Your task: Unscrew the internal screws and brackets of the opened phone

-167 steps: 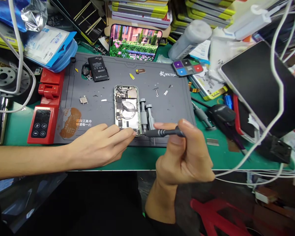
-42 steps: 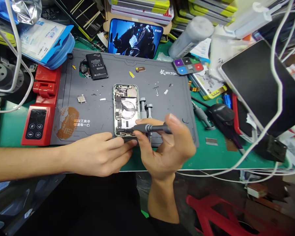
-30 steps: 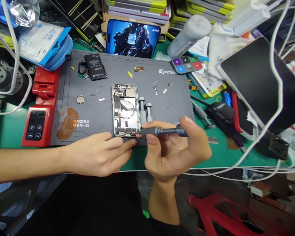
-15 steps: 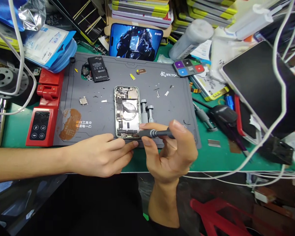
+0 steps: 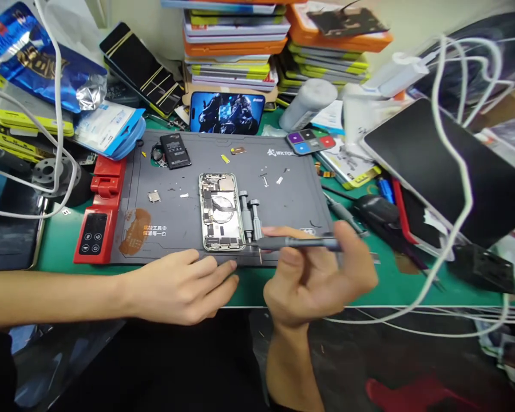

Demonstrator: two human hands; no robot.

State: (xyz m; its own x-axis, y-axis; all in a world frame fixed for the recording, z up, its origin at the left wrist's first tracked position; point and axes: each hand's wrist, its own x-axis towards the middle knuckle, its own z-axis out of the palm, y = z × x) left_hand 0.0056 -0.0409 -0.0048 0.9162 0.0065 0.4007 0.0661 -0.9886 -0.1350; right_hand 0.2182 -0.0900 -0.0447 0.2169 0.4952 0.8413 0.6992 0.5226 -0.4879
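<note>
An opened phone [image 5: 232,230] lies on the grey work mat, its inner boards and a round coil exposed. In my right hand [image 5: 321,280] is a slim dark screwdriver [image 5: 315,243], held nearly level between thumb and fingers. Its thin tip points left, by the phone's lower right corner; whether it touches cannot be told. My left hand [image 5: 184,289] rests at the mat's front edge, just below the phone, fingers stretched out and holding nothing. Two grey screwdrivers [image 5: 256,214] lie right beside the phone.
On the mat [image 5: 175,229] are a black battery [image 5: 175,151], a small metal part [image 5: 154,196] and tiny scraps. Left stands a red device [image 5: 95,237]; behind, a lit phone [image 5: 227,113] and stacked boxes [image 5: 236,46]. A white cable [image 5: 463,171] hangs at the right, before a dark tablet-like panel [image 5: 446,160].
My right hand has drawn back to the right with the screwdriver, exposing more of its shaft. My left hand has come slightly away from the phone's lower edge. The view has tilted upward.
</note>
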